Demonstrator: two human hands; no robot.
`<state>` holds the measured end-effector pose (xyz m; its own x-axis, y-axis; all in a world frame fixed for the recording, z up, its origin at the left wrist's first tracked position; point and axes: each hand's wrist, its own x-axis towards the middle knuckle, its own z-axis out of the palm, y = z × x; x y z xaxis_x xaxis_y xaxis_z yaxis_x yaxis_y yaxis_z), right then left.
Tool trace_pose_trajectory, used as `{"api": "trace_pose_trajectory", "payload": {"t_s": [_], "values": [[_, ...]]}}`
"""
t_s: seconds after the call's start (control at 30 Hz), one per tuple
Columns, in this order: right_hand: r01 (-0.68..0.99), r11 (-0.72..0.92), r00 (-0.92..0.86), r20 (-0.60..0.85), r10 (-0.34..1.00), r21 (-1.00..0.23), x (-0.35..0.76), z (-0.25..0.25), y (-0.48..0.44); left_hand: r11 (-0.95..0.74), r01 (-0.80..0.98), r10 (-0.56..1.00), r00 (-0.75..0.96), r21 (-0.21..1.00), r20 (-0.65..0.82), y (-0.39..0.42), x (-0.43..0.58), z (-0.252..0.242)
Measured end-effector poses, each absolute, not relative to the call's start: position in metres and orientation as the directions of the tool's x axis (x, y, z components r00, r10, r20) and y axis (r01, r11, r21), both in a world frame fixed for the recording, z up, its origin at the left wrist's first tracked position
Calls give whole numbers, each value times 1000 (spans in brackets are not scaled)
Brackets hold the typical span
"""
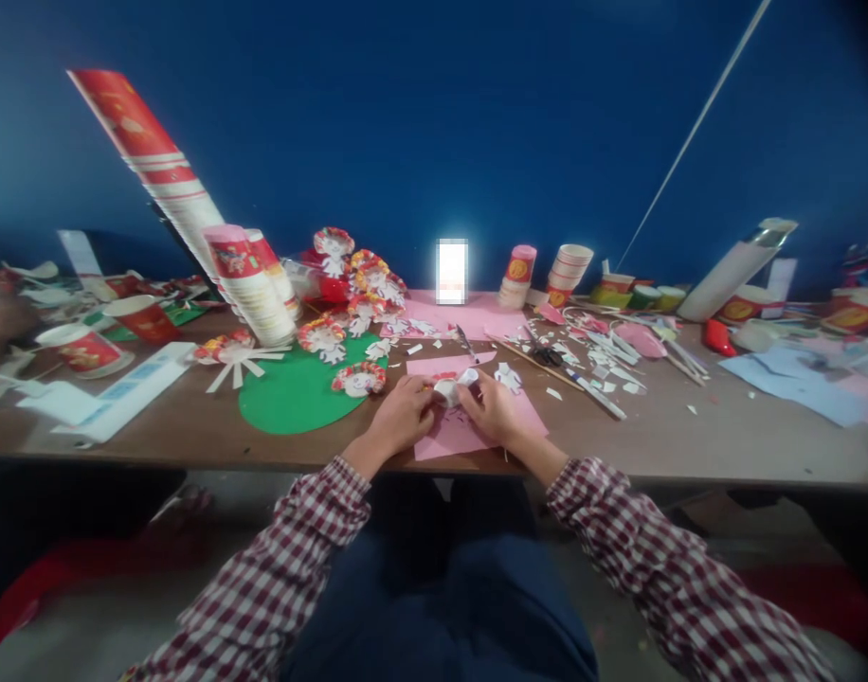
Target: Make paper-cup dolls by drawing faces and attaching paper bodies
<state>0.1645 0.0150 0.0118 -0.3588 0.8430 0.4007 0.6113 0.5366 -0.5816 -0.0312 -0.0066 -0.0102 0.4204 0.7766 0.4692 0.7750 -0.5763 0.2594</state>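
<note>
My left hand [404,413] has its fingers closed on a small white rounded paper piece [445,390], perhaps part of a paper cup. Facing it, my right hand [497,409] pinches a white curled paper piece [468,377]; whether the two pieces are joined I cannot tell. Both hands are over a pink paper sheet [438,445] with small scraps on it. A white paper cut-out figure [507,377] lies just beyond my right hand. Left of my left hand, a round decorated cut-out [359,380] rests on green paper [298,407].
Tall stacked paper cups [263,303] lean at the left, by several finished-looking paper figures [370,275]. A craft knife [466,343] lies behind my hands. White scraps [611,360] and a pen-like stick [597,393] are on the right. A power strip [132,390] lies left.
</note>
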Motion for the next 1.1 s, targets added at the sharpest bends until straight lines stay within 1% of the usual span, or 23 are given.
{"api": "trace_pose_trajectory", "payload": {"t_s": [0.23, 0.37, 0.5, 0.77, 1.0, 1.1], "values": [[673, 581, -429, 398, 811, -458, 164, 9, 15, -563, 784, 789, 416, 260, 452, -8, -29, -9], [674, 579, -424, 401, 812, -459, 164, 7, 16, -544, 797, 801, 400, 263, 446, -10, -27, -6], [694, 567, -422, 387, 820, -444, 164, 6, 17, -553, 796, 797, 419, 246, 435, -10, -28, -5], [675, 650, -541, 365, 758, -349, 163, 12, 16, -552, 806, 795, 432, 213, 427, -8, -26, -8], [777, 570, -477, 339, 811, -268, 161, 11, 19, -553, 810, 792, 438, 196, 426, -10, -24, -5], [788, 558, -463, 348, 816, -261, 161, 9, 18, -557, 809, 789, 446, 187, 422, -10, -24, -5]]}}
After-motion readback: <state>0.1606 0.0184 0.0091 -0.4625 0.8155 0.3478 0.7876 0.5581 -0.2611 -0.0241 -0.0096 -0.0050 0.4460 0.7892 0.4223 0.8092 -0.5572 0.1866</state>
